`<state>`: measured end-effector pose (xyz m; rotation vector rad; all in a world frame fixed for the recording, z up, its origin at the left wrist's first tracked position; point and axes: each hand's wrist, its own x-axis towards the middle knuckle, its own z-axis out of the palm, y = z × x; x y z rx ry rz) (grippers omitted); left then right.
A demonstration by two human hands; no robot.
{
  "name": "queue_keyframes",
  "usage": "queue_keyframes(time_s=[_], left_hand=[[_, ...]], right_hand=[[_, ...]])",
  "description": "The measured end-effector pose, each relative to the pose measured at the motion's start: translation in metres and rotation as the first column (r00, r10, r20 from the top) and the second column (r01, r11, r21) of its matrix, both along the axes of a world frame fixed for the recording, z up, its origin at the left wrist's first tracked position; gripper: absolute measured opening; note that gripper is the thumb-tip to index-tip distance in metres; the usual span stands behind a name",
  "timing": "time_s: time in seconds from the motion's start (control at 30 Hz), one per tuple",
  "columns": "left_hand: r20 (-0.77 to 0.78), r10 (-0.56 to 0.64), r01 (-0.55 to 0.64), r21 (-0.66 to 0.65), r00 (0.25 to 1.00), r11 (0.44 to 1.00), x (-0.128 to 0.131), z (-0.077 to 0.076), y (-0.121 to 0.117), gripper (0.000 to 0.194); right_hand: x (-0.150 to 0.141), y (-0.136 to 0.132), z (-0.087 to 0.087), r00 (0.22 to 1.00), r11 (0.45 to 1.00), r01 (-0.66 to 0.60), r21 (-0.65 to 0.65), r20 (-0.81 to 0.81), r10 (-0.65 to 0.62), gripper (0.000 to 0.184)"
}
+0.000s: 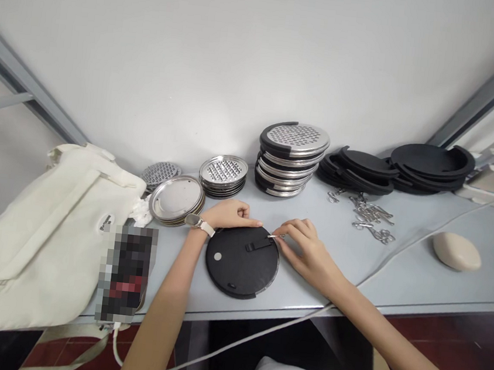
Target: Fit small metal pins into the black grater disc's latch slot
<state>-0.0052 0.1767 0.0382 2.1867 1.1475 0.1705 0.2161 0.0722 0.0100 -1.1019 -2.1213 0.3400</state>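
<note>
A round black disc (pixel 241 261) lies flat on the grey table near its front edge, with a small black tab on top. My left hand (pixel 228 214), with a watch at the wrist, is curled and presses the disc's far rim with its fingertips. My right hand (pixel 304 247) pinches a small metal clip (pixel 276 236) at the disc's right rim.
At the back stand a stack of perforated metal discs in black rims (pixel 291 160), smaller metal plates (pixel 177 199) and strainers (pixel 224 175), black rims (pixel 401 166), and loose metal clips (pixel 371 217). A white bag (pixel 43 234) lies left, a soap-like bar (pixel 457 252) right, a white cable (pixel 398 262) crosses the table.
</note>
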Motion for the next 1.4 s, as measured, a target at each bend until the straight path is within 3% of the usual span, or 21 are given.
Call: queue_keyframes(time_s=[0.23,0.63,1.4], left_hand=[[0.006,0.005,-0.005,-0.001,1.000,1.000,-0.0007,-0.0021,0.0012,0.052],[0.007,0.000,0.000,0.006,1.000,1.000,-0.0002,-0.0014,0.0007,0.049],[0.013,0.010,-0.010,-0.005,1.000,1.000,-0.0006,-0.0023,0.0012,0.049]], right_hand=[[-0.0020,0.0013,-0.0028,0.995,0.996,-0.076,-0.055,-0.068,0.072,0.017],[-0.0012,0.0010,-0.0049,0.994,0.990,-0.112,-0.089,-0.003,0.112,0.033],[-0.0024,0.0023,-0.0051,0.995,0.993,-0.096,-0.074,-0.007,0.096,0.020]])
